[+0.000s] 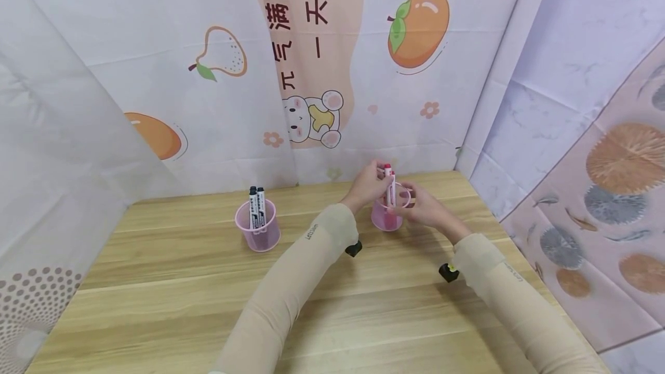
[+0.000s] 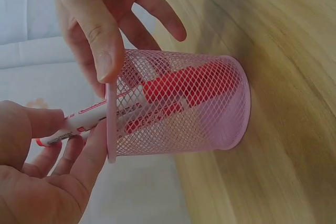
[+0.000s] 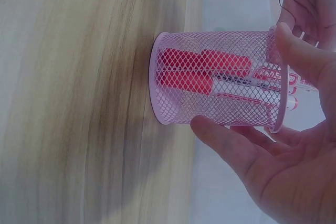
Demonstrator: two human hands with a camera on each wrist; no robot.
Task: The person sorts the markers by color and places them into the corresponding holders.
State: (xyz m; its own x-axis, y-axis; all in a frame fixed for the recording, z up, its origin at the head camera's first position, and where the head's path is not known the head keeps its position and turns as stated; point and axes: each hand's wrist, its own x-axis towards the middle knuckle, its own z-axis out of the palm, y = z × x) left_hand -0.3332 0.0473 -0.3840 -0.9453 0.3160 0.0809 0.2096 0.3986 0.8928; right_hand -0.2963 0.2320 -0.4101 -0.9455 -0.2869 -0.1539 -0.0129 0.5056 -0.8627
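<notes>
A pink mesh pen cup (image 1: pixel 386 221) stands upright on the table, with white markers with red caps inside, caps down. My left hand (image 1: pixel 366 185) pinches one red marker (image 2: pixel 89 119) near its upper end, which sticks out above the rim. On the cup's other side, my right hand (image 1: pixel 423 208) grips the cup. In the right wrist view its thumb lies over the rim and a finger touches the mesh wall. The red caps (image 3: pixel 184 82) show through the mesh near the bottom.
A second pink mesh cup (image 1: pixel 262 239) stands to the left with black-capped markers (image 1: pixel 257 208) in it, caps up. Both cups are on a wooden table (image 1: pixel 182 281). Printed curtains (image 1: pixel 208 114) hang behind the table, and another patterned cloth (image 1: pixel 587 201) hangs at the right.
</notes>
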